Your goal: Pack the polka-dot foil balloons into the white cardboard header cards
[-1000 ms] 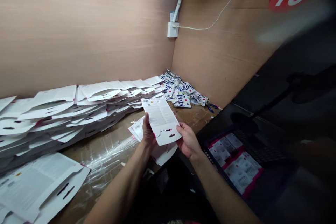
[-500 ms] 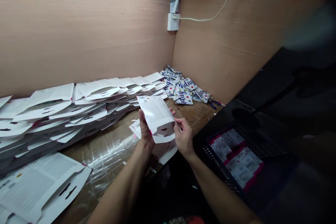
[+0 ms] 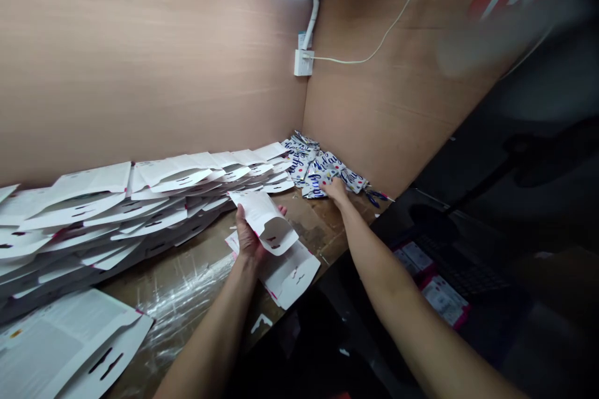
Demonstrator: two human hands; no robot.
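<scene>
My left hand [image 3: 250, 240] is closed around a white paper envelope [image 3: 262, 215], its flap curled toward me and a dark hang slot showing in it. Under it, more white envelopes [image 3: 292, 274] lie at the table's front edge. My right hand [image 3: 335, 190] is stretched to the far corner, its fingers closed at the edge of a dotted packet [image 3: 314, 184] with blue lettering. That packet is part of a loose heap; the fingertips are partly hidden against it.
Overlapping rows of white envelopes [image 3: 173, 174] run along the back wall. Another envelope stack [image 3: 70, 343] lies at front left. Blue-handled scissors [image 3: 373, 196] rest right of the packets. A dark crate [image 3: 472, 268] with pink-edged packs stands below, at right. A white socket box [image 3: 304, 63] hangs in the corner.
My right hand has left the envelope and reached forward to the dotted packets. My left hand has drawn the envelope slightly left and lower. The view has tilted up.
</scene>
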